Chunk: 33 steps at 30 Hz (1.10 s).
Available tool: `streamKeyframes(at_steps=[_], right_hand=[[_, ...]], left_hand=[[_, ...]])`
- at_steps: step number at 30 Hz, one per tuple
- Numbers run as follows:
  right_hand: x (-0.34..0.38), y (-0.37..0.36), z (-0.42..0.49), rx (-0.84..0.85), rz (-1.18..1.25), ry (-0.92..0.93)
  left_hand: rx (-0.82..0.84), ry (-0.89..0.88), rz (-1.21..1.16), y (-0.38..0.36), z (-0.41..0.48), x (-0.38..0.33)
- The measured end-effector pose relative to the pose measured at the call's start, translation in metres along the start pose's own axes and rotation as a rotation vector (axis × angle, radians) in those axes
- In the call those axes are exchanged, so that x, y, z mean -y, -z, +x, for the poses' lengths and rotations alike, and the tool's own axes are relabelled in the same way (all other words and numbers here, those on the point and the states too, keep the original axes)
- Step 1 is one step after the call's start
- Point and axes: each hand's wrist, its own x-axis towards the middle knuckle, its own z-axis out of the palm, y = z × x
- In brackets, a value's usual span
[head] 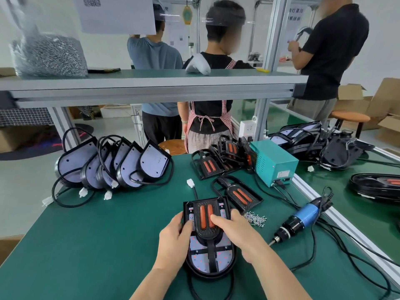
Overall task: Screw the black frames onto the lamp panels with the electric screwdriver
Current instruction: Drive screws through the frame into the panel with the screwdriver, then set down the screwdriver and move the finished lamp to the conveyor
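Two bare hands hold a black frame (207, 229) down on a lamp panel (200, 259) that lies flat on the green worktop (97, 234), close to its near edge. The left hand (175, 237) grips the frame's left side, thumb on top and fingers curled round the edge. The right hand (236, 232) clamps the right side, with a digit laid across the two orange strips (206, 215). The panel's dotted white face shows below the frame. Off to the right the electric screwdriver (300, 219) lies on its side, touched by neither hand, with a small heap of screws (255, 218) between it and the panel. Just behind lies a spare frame (238, 194), further back a teal power box (273, 162), and at the far left a row of panels (112, 165) leaning on edge.
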Motion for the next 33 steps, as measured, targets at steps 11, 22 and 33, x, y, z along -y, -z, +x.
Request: streamKeyframes(at_steps=[11,22,33], right_hand=[[0.004,-0.003,0.004,0.102,0.273,-0.035],[0.010,0.002,-0.001,0.114,0.399,0.037],[0.014,0.049,-0.020,0.029,0.447,0.252]], left_hand=[[0.213,0.363,-0.318,0.008,0.019,-0.021],[0.208,0.249,-0.388,0.008,0.022,-0.024],[-0.070,-0.144,0.287,-0.004,0.025,0.005]])
